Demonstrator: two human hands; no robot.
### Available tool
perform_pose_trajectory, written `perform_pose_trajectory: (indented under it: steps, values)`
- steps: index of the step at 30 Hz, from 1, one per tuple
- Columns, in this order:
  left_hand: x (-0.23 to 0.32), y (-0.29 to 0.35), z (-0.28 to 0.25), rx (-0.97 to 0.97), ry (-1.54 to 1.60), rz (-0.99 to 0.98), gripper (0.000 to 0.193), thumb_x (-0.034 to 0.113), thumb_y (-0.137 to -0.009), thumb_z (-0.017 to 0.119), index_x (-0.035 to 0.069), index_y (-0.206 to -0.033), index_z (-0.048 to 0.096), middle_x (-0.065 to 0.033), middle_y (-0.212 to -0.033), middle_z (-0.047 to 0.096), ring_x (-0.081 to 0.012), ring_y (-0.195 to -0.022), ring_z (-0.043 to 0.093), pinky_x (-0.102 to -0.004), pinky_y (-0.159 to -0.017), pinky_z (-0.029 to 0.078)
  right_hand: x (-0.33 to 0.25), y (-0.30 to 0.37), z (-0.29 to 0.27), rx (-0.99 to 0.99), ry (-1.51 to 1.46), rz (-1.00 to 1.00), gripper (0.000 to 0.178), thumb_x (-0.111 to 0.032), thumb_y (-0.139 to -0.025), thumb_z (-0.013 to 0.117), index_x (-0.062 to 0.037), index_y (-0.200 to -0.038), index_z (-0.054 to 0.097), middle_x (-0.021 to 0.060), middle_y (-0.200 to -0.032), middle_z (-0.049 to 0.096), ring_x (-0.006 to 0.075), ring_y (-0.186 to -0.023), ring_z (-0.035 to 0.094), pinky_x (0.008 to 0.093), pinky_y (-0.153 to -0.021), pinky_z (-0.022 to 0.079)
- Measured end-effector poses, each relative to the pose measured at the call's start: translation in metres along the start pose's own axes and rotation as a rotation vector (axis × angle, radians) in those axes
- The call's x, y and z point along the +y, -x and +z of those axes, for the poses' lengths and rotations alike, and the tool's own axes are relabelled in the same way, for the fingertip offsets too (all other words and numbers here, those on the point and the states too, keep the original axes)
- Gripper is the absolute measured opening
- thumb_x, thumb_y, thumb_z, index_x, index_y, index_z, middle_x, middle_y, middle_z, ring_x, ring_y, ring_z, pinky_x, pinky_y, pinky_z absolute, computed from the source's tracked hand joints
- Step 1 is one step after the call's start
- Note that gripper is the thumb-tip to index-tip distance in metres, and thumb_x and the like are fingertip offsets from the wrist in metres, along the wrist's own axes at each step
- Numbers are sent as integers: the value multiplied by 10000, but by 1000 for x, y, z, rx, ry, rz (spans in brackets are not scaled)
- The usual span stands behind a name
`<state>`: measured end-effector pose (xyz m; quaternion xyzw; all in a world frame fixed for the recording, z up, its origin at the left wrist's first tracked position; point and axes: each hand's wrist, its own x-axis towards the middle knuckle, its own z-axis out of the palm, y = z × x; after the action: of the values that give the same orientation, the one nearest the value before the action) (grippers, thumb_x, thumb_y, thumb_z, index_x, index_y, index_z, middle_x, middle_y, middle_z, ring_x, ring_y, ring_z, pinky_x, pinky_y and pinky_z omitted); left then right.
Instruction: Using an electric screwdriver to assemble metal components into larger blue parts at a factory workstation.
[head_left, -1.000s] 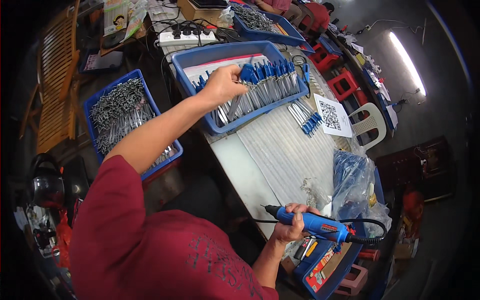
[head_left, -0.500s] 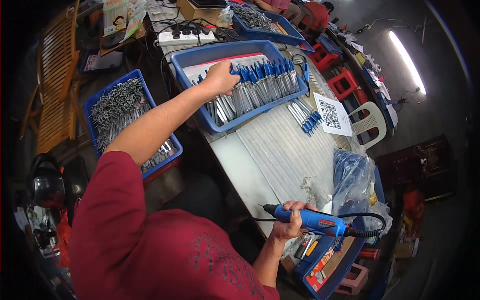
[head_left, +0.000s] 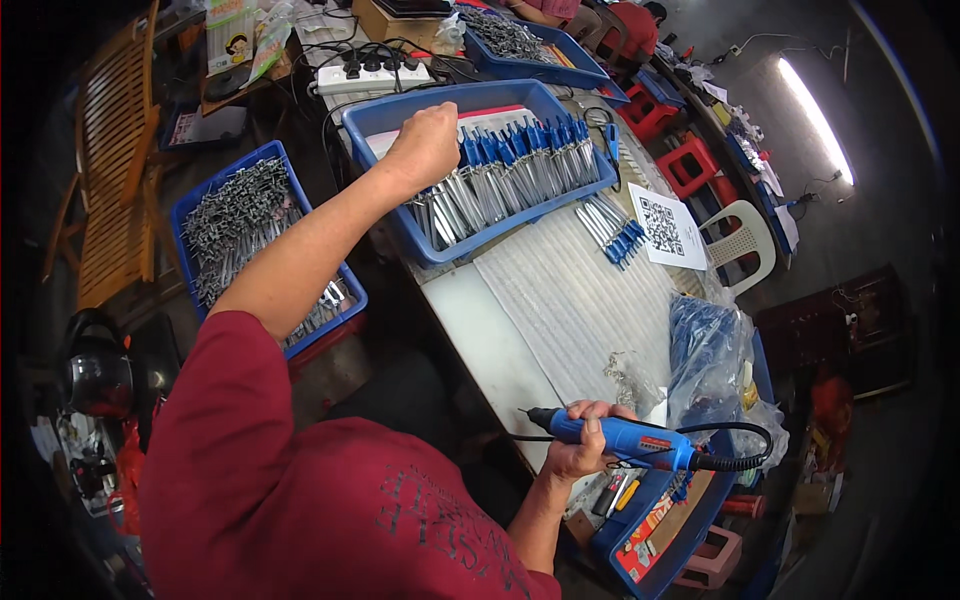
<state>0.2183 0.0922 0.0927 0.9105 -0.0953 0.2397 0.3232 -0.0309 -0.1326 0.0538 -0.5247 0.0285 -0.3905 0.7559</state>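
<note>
My right hand is wrapped round a blue electric screwdriver, its thin bit pointing left and a black cord curling from its rear end. My left hand, fingers curled in, hovers over the left end of a blue tray. Whatever those fingers hold, if anything, is hidden behind the hand. Inside the tray stand rows of slim metal rods with blue ends, just right of my left hand. A small group of similar blue-ended rods lies on the foam-covered table.
Left of the table, a blue bin holds many metal parts. A white power strip with plugs sits behind the tray. A printed sheet, a clear plastic bag and another blue bin occupy the right side. Scissors rest beyond the tray.
My left hand has risen and drawn slightly left, off the blue ends of the rods in the tray. My right hand and the screwdriver have stayed in place.
</note>
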Motion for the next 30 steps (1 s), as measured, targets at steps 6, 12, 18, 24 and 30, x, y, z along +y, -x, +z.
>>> perform_pose_trajectory:
  steps: [6,12,18,24,30]
  values:
    - [8,5,5,23,-33,198,84,12,-679,462,-55,-727,480,-230,-738,522,-366,-747,516,-407,-683,413,-1,1,-2,12,-4,-8,395,-40,-599,518,-66,-971,389,63,-637,413,171,-553,436,273,-542,405]
    - [56,10,24,-67,262,371,164,83,-683,529,-16,-811,510,-178,-775,531,-328,-783,514,-384,-690,403,1,-1,-5,37,-21,-54,414,-60,-588,527,-59,-980,394,79,-645,425,183,-536,439,301,-541,403]
    - [110,-6,90,-271,298,560,170,83,-677,528,-20,-811,508,-182,-788,531,-328,-787,514,-386,-696,400,-2,-4,-10,44,-34,-16,403,-50,-602,522,-72,-979,381,69,-647,436,177,-556,439,313,-546,397]
    - [134,-39,188,-402,201,652,109,59,-650,533,-8,-731,503,-173,-755,539,-326,-771,516,-397,-672,405,-2,-2,-26,75,-99,68,427,-54,-612,524,-108,-1005,364,75,-666,424,185,-602,433,306,-579,390]
    - [144,-66,261,-439,93,658,109,27,-662,473,9,-755,526,-170,-792,546,-320,-782,528,-393,-677,421,7,-6,-41,97,-105,87,409,-79,-623,539,-89,-992,362,86,-658,439,206,-572,458,336,-554,412]
